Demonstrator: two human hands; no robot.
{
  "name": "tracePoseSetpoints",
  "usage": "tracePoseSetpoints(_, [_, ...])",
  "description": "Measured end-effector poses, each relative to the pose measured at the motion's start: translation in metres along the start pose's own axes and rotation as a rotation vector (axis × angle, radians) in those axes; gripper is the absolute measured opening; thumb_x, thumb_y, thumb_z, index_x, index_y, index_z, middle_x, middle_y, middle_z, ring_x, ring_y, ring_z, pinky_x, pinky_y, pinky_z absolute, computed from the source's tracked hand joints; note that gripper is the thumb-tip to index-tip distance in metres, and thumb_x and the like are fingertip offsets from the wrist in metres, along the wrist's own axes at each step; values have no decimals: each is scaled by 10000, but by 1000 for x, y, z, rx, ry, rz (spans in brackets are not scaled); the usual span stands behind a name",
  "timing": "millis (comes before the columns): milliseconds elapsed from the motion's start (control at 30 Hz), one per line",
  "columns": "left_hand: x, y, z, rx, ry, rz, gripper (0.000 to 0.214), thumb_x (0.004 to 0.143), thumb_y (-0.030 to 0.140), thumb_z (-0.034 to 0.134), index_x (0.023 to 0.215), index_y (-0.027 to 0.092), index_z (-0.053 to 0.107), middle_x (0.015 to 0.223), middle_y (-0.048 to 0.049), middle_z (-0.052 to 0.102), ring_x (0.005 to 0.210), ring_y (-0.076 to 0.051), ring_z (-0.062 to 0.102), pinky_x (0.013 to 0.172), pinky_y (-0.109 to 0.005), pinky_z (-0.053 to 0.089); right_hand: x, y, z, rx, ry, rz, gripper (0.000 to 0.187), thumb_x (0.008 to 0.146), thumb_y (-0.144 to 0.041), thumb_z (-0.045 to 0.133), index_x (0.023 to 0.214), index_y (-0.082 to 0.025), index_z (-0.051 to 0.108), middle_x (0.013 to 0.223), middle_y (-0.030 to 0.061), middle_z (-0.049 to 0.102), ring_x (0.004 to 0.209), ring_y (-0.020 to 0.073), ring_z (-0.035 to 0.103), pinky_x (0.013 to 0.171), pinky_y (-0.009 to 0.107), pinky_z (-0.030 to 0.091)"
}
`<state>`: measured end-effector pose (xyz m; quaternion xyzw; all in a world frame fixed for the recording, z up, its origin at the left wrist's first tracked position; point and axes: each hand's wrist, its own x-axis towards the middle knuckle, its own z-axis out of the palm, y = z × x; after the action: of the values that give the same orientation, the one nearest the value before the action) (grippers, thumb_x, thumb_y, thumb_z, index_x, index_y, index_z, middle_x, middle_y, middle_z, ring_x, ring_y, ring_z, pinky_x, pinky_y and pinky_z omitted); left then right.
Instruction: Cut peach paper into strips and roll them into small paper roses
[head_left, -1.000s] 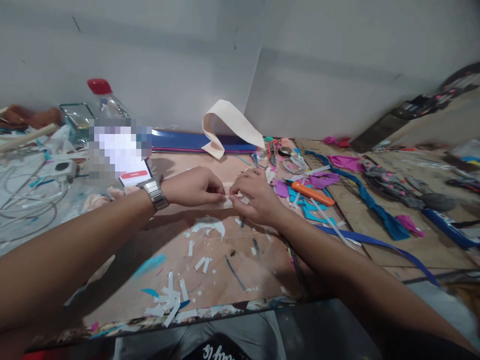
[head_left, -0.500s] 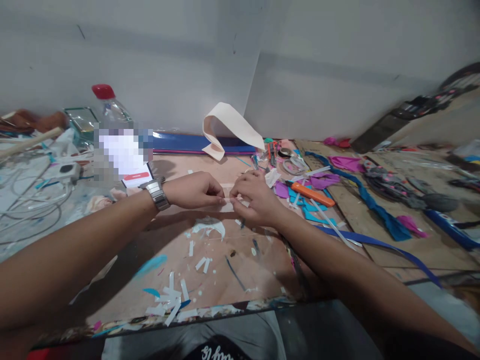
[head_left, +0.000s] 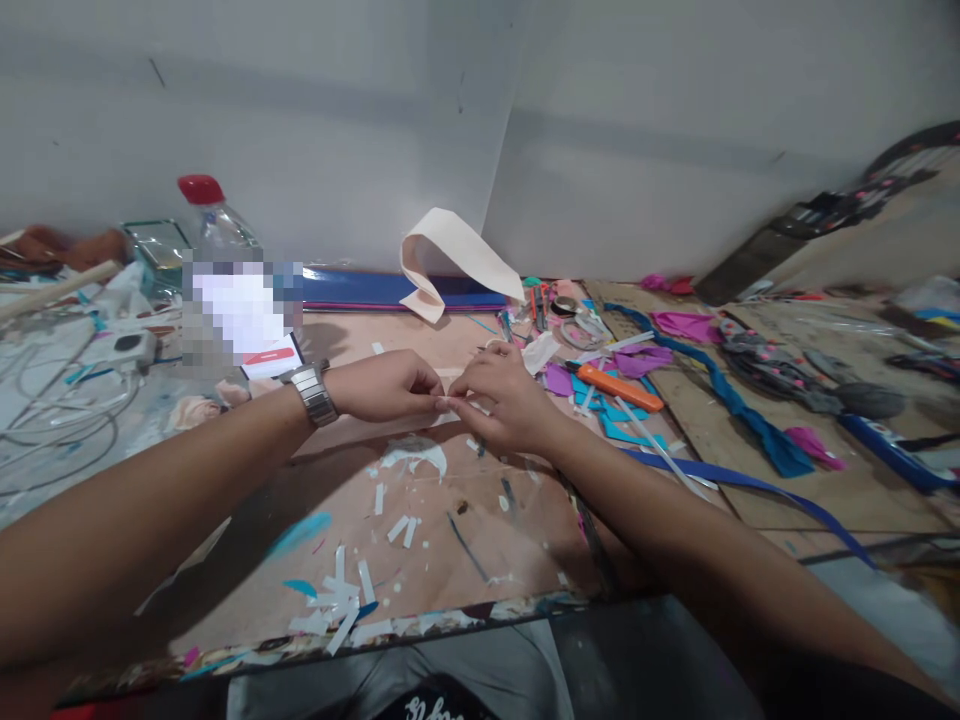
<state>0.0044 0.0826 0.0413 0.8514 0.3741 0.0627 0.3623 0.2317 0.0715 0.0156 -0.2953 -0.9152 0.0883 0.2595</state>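
At the middle of the table my left hand (head_left: 390, 385), with a metal watch (head_left: 313, 393) on its wrist, is closed in a pinch. My right hand (head_left: 504, 398) is pinched too, its thumb and fingertips meeting those of the left. Between the fingertips is part of a pale strip (head_left: 360, 430), thin and cream-coloured, which lies low over the table beneath the hands. Whether it is paper or cloth I cannot tell, and the fingers hide much of it. Just behind the hands stands a curled cream strip (head_left: 465, 240).
An orange utility knife (head_left: 619, 387) lies right of my right hand among coloured scraps. A lit phone (head_left: 274, 355) and a bottle with a red cap (head_left: 201, 190) stand left. White paper bits (head_left: 341, 600) lie near the front edge. A blue ribbon (head_left: 757, 480) crosses the right side.
My fingertips have come closer together on the pale strip, the right hand moving slightly left. The whole view has shifted a little.
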Motion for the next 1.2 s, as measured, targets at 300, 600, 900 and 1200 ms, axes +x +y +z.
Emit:
tracePoseSetpoints(300, [0,-2,2,-317,-121,-96,310,901,423,623,824,146,740,760,-62,764,620,-142,669,600,-226,477,-1,5,1,-5,65,-82,145,965,-287,620,902,-225,735,811,4,752,823,187,646,1009,451,295])
tracePoseSetpoints(600, [2,-6,5,-703,-224,-169,130,797,281,700,819,159,738,770,-46,758,656,-152,687,635,-242,512,-3,9,4,-30,85,-151,122,931,-206,612,940,-248,726,854,-4,762,834,185,658,1034,463,293])
tracePoseSetpoints(900, [1,-7,2,-582,-178,-96,264,900,400,615,849,164,723,779,-37,754,692,-145,675,678,-225,496,-2,5,3,-17,90,-100,115,956,-283,630,920,-242,731,842,1,779,810,184,669,1023,451,299])
tracePoseSetpoints(1200, [-1,4,4,-117,16,-39,239,884,331,579,787,154,706,668,-8,705,589,-116,579,569,-222,365,0,-1,4,83,-1,52,66,877,-207,598,823,-206,637,825,13,729,827,193,630,976,432,292])
